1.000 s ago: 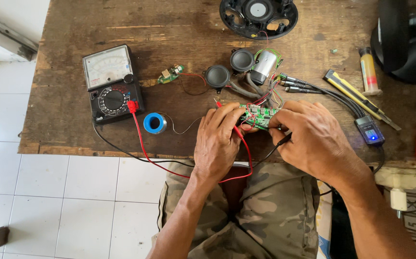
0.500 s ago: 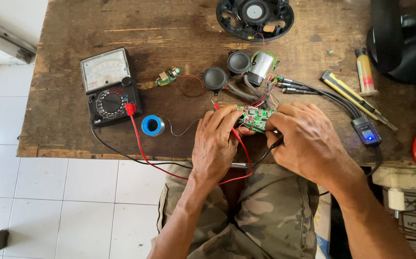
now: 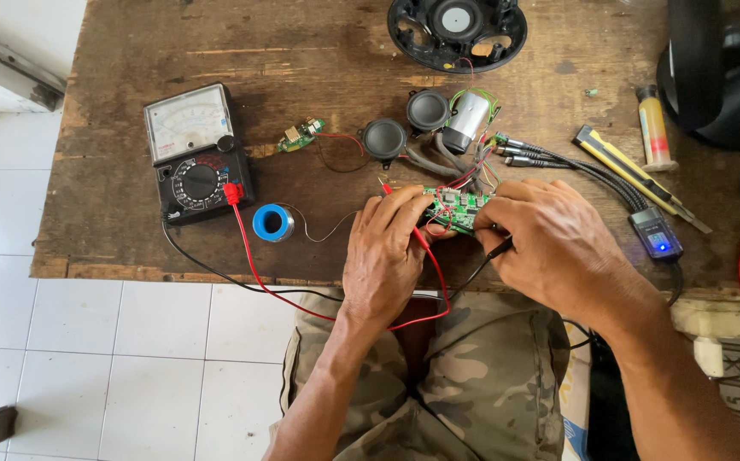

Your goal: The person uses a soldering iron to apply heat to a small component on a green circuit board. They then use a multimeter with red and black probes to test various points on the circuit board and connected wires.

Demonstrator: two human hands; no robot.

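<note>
A green circuit board (image 3: 458, 207) lies near the front edge of the worn wooden table (image 3: 301, 68), wired to two small black speakers (image 3: 384, 138) and a silver cylinder (image 3: 466, 121). My left hand (image 3: 387, 256) grips a red test probe whose tip touches the board's left end. My right hand (image 3: 558, 243) grips a black probe at the board's right side. Red and black leads run back to an analog multimeter (image 3: 195, 154) at the left.
A blue solder spool (image 3: 273, 222) sits beside the meter, with a small green board (image 3: 301, 135) behind it. A black speaker housing (image 3: 458, 30) lies at the back. A yellow utility knife (image 3: 626, 171), a glue tube (image 3: 653, 126) and a lit USB tester (image 3: 656, 235) lie right.
The view has shifted slightly; both hands stay on the board with the probes, with little visible movement.
</note>
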